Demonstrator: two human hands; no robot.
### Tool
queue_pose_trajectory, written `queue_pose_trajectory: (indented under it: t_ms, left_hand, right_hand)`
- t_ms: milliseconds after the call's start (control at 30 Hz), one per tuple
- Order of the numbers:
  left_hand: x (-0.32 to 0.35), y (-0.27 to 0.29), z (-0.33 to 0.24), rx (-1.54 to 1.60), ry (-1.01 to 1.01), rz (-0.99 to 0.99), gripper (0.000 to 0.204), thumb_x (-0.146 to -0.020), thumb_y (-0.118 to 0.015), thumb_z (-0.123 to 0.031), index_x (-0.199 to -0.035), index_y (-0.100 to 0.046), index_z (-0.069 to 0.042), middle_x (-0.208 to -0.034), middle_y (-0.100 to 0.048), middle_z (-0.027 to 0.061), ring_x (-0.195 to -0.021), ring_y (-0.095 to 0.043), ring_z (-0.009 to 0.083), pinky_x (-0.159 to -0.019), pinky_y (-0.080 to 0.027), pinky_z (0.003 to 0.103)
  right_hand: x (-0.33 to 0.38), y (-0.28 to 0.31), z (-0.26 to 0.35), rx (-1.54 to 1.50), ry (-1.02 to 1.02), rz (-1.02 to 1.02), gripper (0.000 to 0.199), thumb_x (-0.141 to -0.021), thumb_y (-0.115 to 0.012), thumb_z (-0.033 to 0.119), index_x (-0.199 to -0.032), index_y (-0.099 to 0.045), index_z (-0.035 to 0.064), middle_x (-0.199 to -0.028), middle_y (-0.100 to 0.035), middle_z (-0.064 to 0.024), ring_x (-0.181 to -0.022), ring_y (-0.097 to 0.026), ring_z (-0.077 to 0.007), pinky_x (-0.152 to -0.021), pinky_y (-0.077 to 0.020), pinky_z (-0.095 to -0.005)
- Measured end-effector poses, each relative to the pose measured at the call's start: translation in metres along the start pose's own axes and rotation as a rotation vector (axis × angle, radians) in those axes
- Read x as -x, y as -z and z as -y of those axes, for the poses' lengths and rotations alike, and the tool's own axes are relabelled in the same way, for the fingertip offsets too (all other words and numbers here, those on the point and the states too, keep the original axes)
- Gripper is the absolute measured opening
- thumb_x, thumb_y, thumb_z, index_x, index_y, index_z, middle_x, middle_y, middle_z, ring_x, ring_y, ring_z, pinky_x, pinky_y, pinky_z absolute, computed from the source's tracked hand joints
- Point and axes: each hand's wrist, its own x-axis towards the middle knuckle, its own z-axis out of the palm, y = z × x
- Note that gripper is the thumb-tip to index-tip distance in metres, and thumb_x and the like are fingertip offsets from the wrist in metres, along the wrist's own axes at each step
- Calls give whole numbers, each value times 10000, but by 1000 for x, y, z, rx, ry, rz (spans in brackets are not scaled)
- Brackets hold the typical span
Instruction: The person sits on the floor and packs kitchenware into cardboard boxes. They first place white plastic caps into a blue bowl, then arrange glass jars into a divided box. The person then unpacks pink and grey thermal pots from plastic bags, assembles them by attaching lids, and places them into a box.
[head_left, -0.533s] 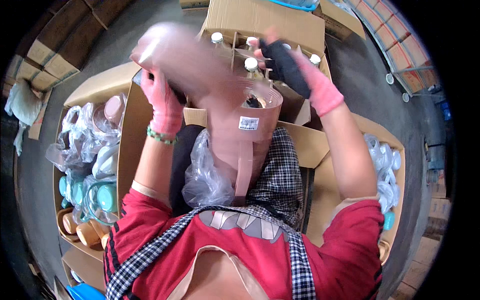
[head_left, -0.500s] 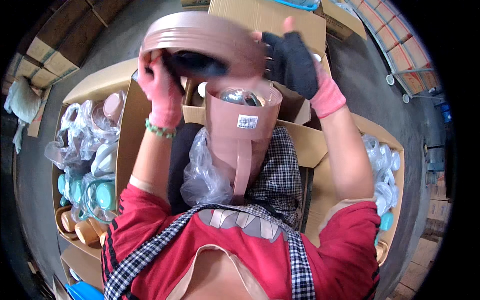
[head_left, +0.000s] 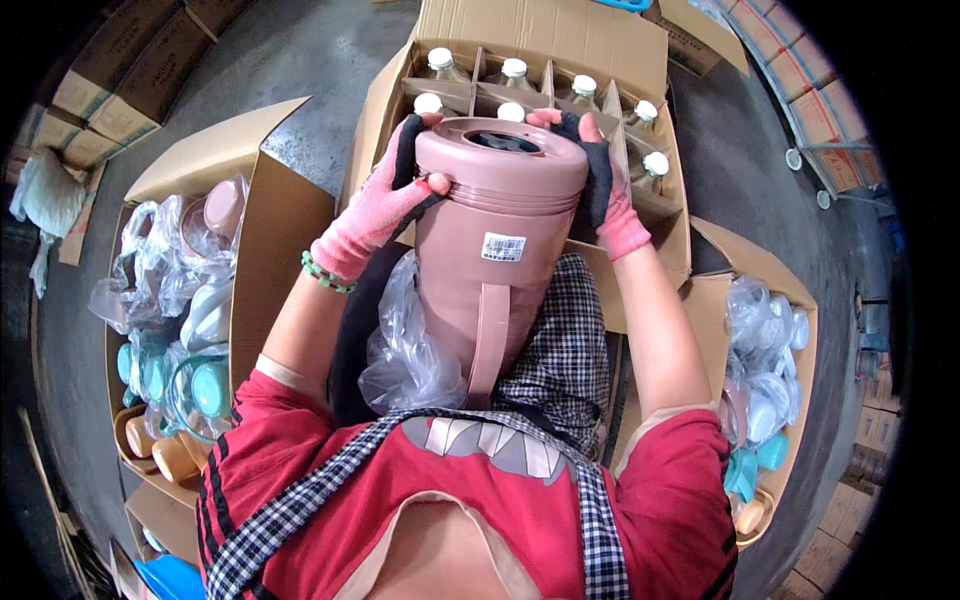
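Observation:
A dusty-pink insulated jug (head_left: 450, 270) stands upright between my legs, its long handle (head_left: 489, 340) towards me and a white label (head_left: 504, 247) above it. The round pink lid (head_left: 470, 165), with a black-lined opening on top, sits over the jug's mouth. My left hand (head_left: 375, 210), in a pink and black fingerless glove, grips the lid's left side, thumb below the rim. My right hand (head_left: 605, 185), gloved alike, curls round the far right side of the lid; part of its fingers is hidden. A crumpled clear plastic bag (head_left: 405, 345) lies against the jug's left side.
Beyond the jug, a divided cardboard box (head_left: 540, 30) holds several white-capped bottles (head_left: 513, 75). An open carton (head_left: 285, 195) on the left contains bagged pink, white, teal and orange parts. Another carton (head_left: 795, 400) of similar parts stands right. Stacked boxes (head_left: 115, 90) line the back left.
The lid has come down onto the jug, covering the shiny liner seen inside before. Both my hands have lowered with it and now hold its two sides.

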Motion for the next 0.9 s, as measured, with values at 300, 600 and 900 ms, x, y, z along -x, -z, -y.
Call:
queue_pose_trajectory:
  t_ms: [300, 600, 900]
  left_hand:
    - [-5, 19, 4, 188, 66, 70, 605, -737, -628, -233, -1241, -349, -48, -1169, -415, 60, -1097, -375, 158, -939, -288, 277]
    - [-2, 9, -11, 72, 63, 60, 650, -723, -644, -267, -1240, -332, -27, -1182, -427, 87, -1080, -400, 157, -932, -305, 280]
    - [39, -51, -33, -835, -103, -157, 643, -793, -567, -276, -1232, -236, 58, -1214, -291, 310, -1140, -302, 442, -966, -265, 416]
  right_hand:
    - [17, -6, 2, 246, 120, 5, 431, -877, -415, 354, -1064, -506, -24, -991, -562, -98, -906, -519, -147, -845, -382, -256]
    - [12, 11, -9, 215, 58, 13, 402, -886, -344, 298, -1024, -530, -30, -1134, -496, -113, -1004, -488, -185, -905, -361, -297]
    - [4, 13, -15, -564, -394, 189, 346, -864, -368, 228, -1126, -429, 10, -1100, -509, -137, -979, -506, -217, -883, -396, -315]
